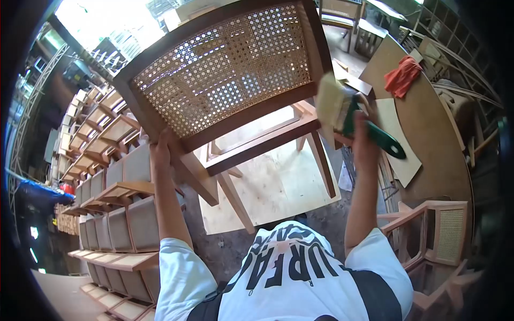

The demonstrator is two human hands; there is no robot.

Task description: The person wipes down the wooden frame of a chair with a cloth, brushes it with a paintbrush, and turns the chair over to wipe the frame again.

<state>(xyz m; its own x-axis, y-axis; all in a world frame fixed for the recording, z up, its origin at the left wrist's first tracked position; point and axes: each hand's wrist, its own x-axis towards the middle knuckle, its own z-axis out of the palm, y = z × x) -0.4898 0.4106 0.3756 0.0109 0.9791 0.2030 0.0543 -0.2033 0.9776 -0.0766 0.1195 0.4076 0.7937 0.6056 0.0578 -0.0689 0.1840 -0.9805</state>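
A wooden chair (251, 152) with an open seat frame stands before me, its woven cane backrest (230, 64) toward me. My left hand (162, 148) is wrapped round the chair's left back post, just below the cane panel. In my right hand (365, 131) is a wide paintbrush (378, 138) with a green handle. Its pale bristles point up and left, close to the right post of the backrest. Motion blurs the brush, so I cannot tell if the bristles touch the wood.
Under the chair lies a pale plywood board (267, 187). On the right, a brown table (441, 144) bears a red cloth (402, 76) and a curved light panel (399, 134). Another cane chair frame (428, 235) stands at lower right. Rows of grey padded seats (142, 224) line the left.
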